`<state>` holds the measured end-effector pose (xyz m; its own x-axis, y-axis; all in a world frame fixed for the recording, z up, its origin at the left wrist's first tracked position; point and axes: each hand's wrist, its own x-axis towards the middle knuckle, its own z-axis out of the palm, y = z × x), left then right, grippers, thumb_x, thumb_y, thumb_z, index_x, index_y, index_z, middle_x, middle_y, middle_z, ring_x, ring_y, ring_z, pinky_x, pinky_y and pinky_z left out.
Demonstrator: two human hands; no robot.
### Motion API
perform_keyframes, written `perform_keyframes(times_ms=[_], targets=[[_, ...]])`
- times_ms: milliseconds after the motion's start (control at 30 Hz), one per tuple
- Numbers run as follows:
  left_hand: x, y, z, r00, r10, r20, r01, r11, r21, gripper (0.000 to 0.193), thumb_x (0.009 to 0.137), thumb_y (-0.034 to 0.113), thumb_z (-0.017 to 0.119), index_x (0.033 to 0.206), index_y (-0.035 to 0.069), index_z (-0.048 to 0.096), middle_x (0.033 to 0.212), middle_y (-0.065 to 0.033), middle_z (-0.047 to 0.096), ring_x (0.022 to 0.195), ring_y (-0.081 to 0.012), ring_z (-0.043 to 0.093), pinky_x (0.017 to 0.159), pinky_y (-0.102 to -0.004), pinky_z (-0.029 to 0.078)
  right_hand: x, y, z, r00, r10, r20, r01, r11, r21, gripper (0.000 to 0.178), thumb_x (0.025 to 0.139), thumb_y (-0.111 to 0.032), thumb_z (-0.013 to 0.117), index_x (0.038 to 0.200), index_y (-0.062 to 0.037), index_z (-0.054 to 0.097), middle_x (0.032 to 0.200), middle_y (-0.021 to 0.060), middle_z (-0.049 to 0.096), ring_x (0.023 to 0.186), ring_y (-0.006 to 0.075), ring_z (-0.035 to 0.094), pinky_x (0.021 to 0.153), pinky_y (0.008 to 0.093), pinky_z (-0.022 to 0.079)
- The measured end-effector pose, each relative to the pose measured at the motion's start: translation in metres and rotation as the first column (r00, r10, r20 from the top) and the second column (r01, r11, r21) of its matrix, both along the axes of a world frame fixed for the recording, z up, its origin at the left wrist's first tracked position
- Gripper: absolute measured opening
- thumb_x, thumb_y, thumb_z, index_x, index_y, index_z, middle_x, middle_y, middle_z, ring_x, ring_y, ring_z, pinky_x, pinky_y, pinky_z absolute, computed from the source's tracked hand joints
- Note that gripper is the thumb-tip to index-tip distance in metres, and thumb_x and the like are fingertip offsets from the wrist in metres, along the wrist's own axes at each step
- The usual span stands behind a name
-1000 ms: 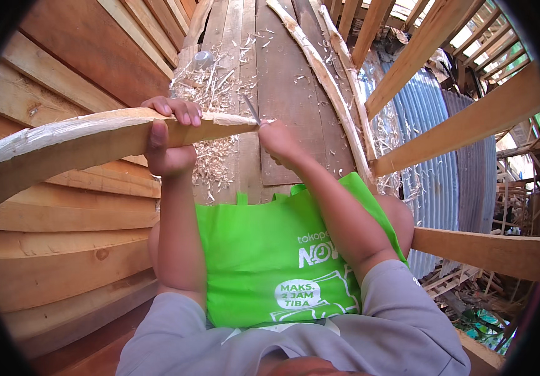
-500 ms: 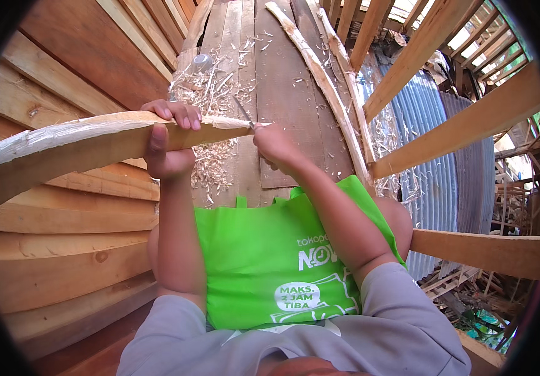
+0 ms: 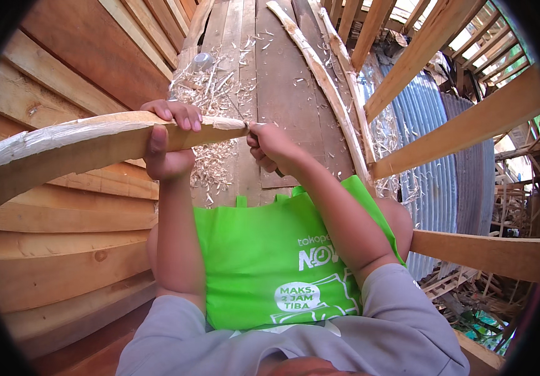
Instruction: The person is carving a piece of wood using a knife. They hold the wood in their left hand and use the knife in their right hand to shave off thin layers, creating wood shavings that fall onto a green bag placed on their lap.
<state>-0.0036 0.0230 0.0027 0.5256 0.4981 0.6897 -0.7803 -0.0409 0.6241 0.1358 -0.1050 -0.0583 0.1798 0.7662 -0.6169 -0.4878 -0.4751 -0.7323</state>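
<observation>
A long pale wooden piece [image 3: 79,141], rough and whittled along its upper edge, reaches from the left rim to a narrow tip in front of me. My left hand [image 3: 170,164] is closed around it near the tip, thumb on the near face and fingers over the top. In my closed right hand [image 3: 271,145] is a knife [image 3: 240,113], its thin blade right at the wood's tip. The dark handle end peeks out below my fist. Across my lap lies a green bag [image 3: 251,250] with white print, under both forearms.
Wood shavings [image 3: 210,169] are scattered over the plank floor [image 3: 289,119], beside a small clear cup [image 3: 202,61]. Two long peeled poles [image 3: 320,72] lie to the right. A board wall [image 3: 63,213] stands at left; wooden rails [image 3: 470,128] and corrugated sheets [image 3: 430,144] are at right.
My right hand has shifted slightly left and turned, showing more of its curled fingers and the handle end. Less of the blade stands out now. My left hand and the wood stay put.
</observation>
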Motion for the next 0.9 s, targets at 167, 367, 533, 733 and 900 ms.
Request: perform_keyframes(times_ms=[167,367,533,733,900], targets=[[0.000,-0.004,0.000,0.999,0.035,-0.019,-0.035,0.999,-0.007,0.031,0.086,0.035,0.059,0.095,0.008,0.045,0.076,-0.0074,0.047,0.072,-0.0208,0.049,0.075,-0.0381,0.040,-0.019,-0.008,0.058,0.990,0.097,0.104,-0.121,0.958,0.258,0.040,0.101,-0.037,0.031,0.074,-0.0110,0.042,0.054,-0.0026,0.032,0.041,0.0080,0.025,0.036,0.0285,0.022],[0.003,-0.004,-0.002,1.000,0.015,0.018,-0.015,0.999,-0.032,0.031,0.087,0.033,0.060,0.096,0.007,0.046,0.077,-0.0088,0.050,0.072,-0.0204,0.049,0.073,-0.0375,0.041,0.010,-0.007,-0.016,0.895,-0.011,0.445,0.111,0.974,-0.198,0.037,0.102,-0.034,0.030,0.082,-0.0066,0.044,0.058,0.0010,0.040,0.044,0.0110,0.034,0.039,0.0330,0.028],[-0.002,-0.002,-0.002,0.996,0.088,-0.020,-0.089,0.996,-0.015,0.029,0.088,0.034,0.057,0.096,0.008,0.045,0.077,-0.0076,0.049,0.072,-0.0211,0.050,0.075,-0.0382,0.040,-0.004,0.004,0.000,0.913,0.046,0.406,-0.004,0.995,-0.102,0.037,0.100,-0.029,0.033,0.101,0.0007,0.054,0.066,0.0043,0.047,0.049,0.0133,0.042,0.045,0.0348,0.037],[-0.007,0.004,-0.006,0.998,0.069,-0.002,-0.069,0.998,-0.016,0.030,0.087,0.034,0.057,0.096,0.008,0.046,0.078,-0.0095,0.051,0.075,-0.0232,0.052,0.076,-0.0400,0.042,-0.011,0.013,-0.001,0.906,0.013,0.423,0.076,0.979,-0.191,0.032,0.096,-0.026,0.038,0.095,0.0013,0.055,0.068,0.0050,0.050,0.049,0.0141,0.044,0.044,0.0360,0.037],[0.001,-0.004,0.003,0.992,0.129,-0.008,-0.129,0.992,0.013,0.032,0.086,0.035,0.057,0.096,0.006,0.046,0.082,-0.0115,0.052,0.080,-0.0243,0.053,0.079,-0.0395,0.043,0.012,0.009,-0.022,0.892,0.016,0.453,0.119,0.956,-0.267,0.038,0.097,-0.025,0.038,0.106,0.0045,0.059,0.071,0.0088,0.054,0.054,0.0178,0.052,0.048,0.0377,0.043]])
